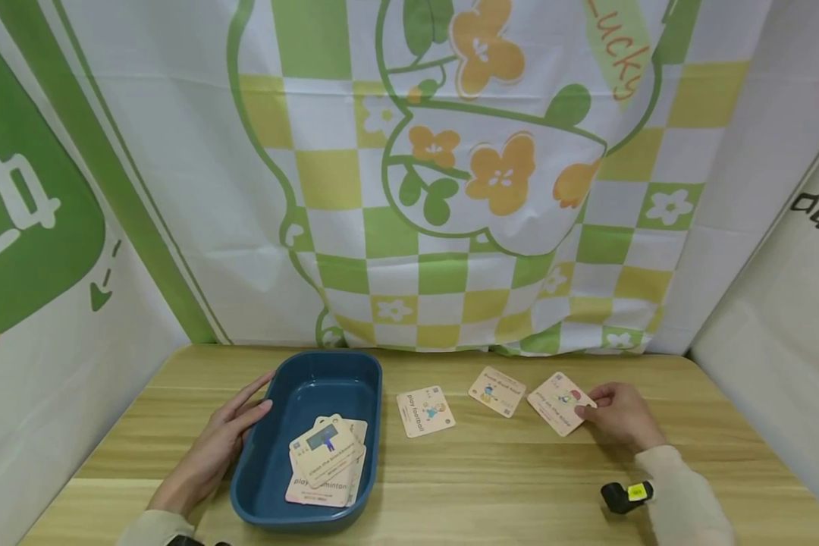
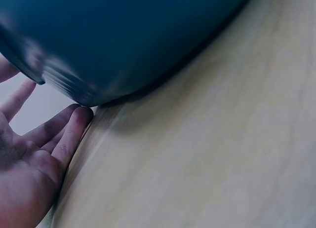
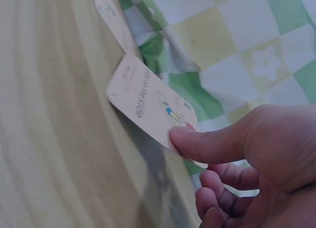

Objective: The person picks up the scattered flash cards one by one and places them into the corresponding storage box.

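Observation:
My right hand (image 1: 624,415) pinches a "play on the slide" picture card (image 1: 558,403) by its corner. In the right wrist view the thumb lies on top of this card (image 3: 150,107), which is tilted with a shadow below it. My left hand (image 1: 220,440) rests against the left side of a blue plastic bin (image 1: 251,478), fingers fairly straight. From the left wrist, fingertips of the hand (image 2: 37,159) touch the outside of the bin (image 2: 123,45) near its base. Inside the bin lies a loose pile of cards (image 1: 324,462), "clean the blackboard" on top.
On the wooden table (image 1: 491,485) lie a "play football" card (image 1: 426,412) and another picture card (image 1: 497,391), between the bin and my right hand. A green and white checked curtain (image 1: 450,296) hangs along the back edge, with cloth walls at both sides.

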A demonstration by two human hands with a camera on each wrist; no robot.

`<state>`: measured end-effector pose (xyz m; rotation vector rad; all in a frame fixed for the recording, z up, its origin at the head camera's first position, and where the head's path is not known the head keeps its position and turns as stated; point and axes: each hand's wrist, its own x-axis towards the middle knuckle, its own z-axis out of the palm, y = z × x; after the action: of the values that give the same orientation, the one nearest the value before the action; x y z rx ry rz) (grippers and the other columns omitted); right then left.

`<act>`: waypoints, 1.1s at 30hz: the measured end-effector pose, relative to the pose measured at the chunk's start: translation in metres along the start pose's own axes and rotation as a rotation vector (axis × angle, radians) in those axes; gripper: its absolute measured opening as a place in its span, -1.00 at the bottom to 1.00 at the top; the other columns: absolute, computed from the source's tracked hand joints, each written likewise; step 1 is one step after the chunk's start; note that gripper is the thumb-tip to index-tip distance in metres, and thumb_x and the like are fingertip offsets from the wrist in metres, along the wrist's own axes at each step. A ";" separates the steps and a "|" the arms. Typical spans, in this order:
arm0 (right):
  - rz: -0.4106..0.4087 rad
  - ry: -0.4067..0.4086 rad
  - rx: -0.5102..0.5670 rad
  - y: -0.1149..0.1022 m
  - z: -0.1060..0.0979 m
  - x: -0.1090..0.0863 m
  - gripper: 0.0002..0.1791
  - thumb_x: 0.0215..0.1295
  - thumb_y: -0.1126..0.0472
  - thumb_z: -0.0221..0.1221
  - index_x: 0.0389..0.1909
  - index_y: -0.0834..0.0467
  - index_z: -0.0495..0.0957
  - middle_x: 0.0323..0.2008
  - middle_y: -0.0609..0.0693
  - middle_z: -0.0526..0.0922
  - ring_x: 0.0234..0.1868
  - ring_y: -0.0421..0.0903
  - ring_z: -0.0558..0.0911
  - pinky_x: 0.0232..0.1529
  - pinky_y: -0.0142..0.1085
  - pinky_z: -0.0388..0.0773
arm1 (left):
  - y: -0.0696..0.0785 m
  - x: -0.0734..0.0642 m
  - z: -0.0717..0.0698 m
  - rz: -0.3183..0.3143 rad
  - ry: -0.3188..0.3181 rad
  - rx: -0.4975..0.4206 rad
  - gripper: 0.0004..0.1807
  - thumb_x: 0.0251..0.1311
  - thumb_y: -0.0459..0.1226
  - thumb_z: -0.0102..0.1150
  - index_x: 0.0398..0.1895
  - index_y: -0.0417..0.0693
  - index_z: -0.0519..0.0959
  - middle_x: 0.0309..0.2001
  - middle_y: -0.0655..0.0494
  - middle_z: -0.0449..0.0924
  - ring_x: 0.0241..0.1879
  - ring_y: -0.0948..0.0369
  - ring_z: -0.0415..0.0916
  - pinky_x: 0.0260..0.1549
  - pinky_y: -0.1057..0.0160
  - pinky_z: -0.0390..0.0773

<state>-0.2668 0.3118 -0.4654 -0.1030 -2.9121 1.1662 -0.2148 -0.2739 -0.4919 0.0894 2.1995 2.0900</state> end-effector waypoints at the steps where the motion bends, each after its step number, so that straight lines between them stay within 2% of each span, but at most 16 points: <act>1: 0.000 -0.007 0.004 0.000 -0.002 0.000 -0.56 0.21 0.24 0.39 -0.11 0.53 0.52 -0.32 0.18 0.55 -0.26 0.03 0.53 -0.31 -0.23 0.45 | 0.000 0.000 0.000 0.000 0.000 0.000 -0.31 0.57 -0.08 -0.03 0.64 0.04 0.02 0.40 -0.38 0.22 0.08 0.18 0.60 -0.02 0.23 0.61; 5: -0.008 -0.039 0.014 0.000 -0.010 -0.002 -0.61 0.24 0.23 0.39 -0.15 0.49 0.54 -0.34 0.13 0.57 -0.31 -0.03 0.52 -0.34 -0.26 0.46 | 0.000 0.000 0.000 0.003 -0.005 -0.003 -0.31 0.57 -0.09 -0.03 0.64 0.03 0.02 0.38 -0.38 0.24 0.08 0.17 0.60 -0.03 0.22 0.62; 11: -0.075 -0.085 -0.002 0.003 -0.019 -0.005 -0.72 0.25 0.20 0.39 -0.30 0.35 0.57 -0.45 0.01 0.54 -0.39 -0.08 0.47 -0.43 -0.32 0.42 | -0.001 0.000 -0.001 0.011 -0.016 0.001 -0.31 0.58 -0.09 -0.04 0.64 0.03 0.02 0.36 -0.37 0.27 0.08 0.16 0.60 -0.02 0.20 0.62; 17: -0.137 -0.156 0.014 0.001 -0.025 -0.007 -0.76 0.29 0.21 0.36 -0.29 0.34 0.60 -0.44 0.00 0.58 -0.38 -0.10 0.49 -0.40 -0.33 0.43 | -0.001 0.000 -0.001 0.009 -0.013 0.001 -0.31 0.58 -0.09 -0.04 0.64 0.04 0.02 0.36 -0.35 0.27 0.08 0.16 0.59 -0.02 0.21 0.62; 22: -0.198 -0.168 0.002 -0.004 -0.023 -0.008 -0.78 0.29 0.20 0.37 -0.26 0.31 0.68 -0.40 -0.01 0.63 -0.33 -0.11 0.50 -0.35 -0.33 0.44 | -0.001 0.000 -0.002 0.008 -0.007 0.006 -0.31 0.57 -0.09 -0.04 0.64 0.03 0.02 0.36 -0.35 0.29 0.07 0.17 0.60 -0.02 0.22 0.62; 27: -0.182 -0.182 0.045 -0.012 -0.016 -0.008 -0.72 0.28 0.12 0.39 -0.19 0.28 0.71 -0.32 0.00 0.66 -0.27 -0.10 0.52 -0.27 -0.29 0.46 | -0.001 0.001 -0.001 0.005 -0.011 0.005 -0.31 0.58 -0.08 -0.04 0.65 0.04 0.02 0.37 -0.36 0.28 0.08 0.17 0.60 -0.02 0.21 0.61; 33: -0.119 -0.184 0.167 -0.028 -0.008 -0.011 -0.61 0.29 0.04 0.39 -0.09 0.30 0.68 -0.25 0.03 0.68 -0.19 -0.06 0.56 -0.15 -0.19 0.49 | -0.001 0.001 -0.001 0.001 -0.006 0.012 -0.31 0.57 -0.07 -0.04 0.65 0.05 0.02 0.39 -0.39 0.25 0.09 0.18 0.58 0.00 0.24 0.60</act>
<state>-0.2569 0.2969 -0.4402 0.1851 -2.9064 1.4636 -0.2160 -0.2748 -0.4925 0.0979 2.2091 2.0746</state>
